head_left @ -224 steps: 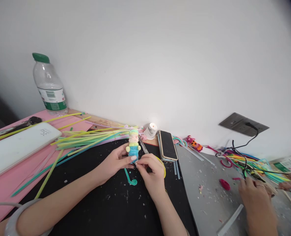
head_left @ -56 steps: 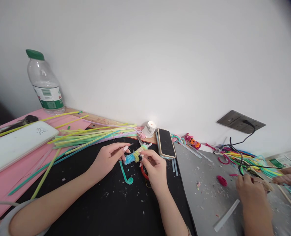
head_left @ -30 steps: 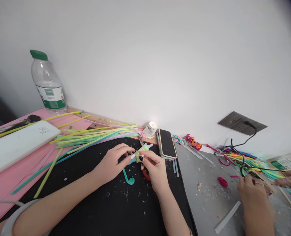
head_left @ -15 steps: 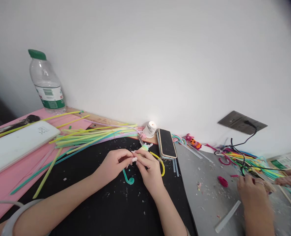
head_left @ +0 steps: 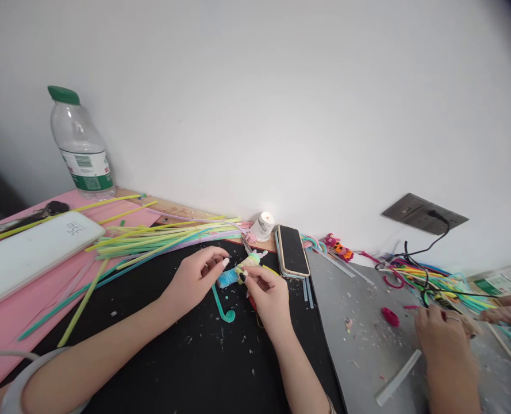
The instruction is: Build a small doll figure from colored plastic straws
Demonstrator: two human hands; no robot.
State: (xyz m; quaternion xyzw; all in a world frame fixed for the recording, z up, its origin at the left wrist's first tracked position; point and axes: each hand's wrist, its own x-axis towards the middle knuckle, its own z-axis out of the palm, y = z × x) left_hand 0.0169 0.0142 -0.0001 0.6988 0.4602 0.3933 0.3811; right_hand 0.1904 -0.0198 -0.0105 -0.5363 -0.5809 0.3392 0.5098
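Note:
My left hand (head_left: 199, 277) has thumb and forefinger pinched together just left of a small blue and pale yellow fuzzy figure (head_left: 228, 279); whatever is between the fingertips is too small to name. At the figure's right side, my right hand (head_left: 270, 293) pinches a small dark piece (head_left: 242, 277). Below my left fingertips a teal fuzzy stem with a curled end (head_left: 228, 315) lies on the black mat (head_left: 186, 368). Partly behind my right hand are a yellow stem and something red.
Fuzzy stems (head_left: 126, 244), a white power bank (head_left: 39, 253) and a bottle (head_left: 83, 149) are at the left. A white cup (head_left: 264, 226) and phone (head_left: 293, 251) stand near the wall. Another person's hand (head_left: 447, 339) works at the right, near cables.
My hands have moved apart, the left one slightly left and up, the right one slightly right. The figure's blue part has come into view between them, along with the dark piece.

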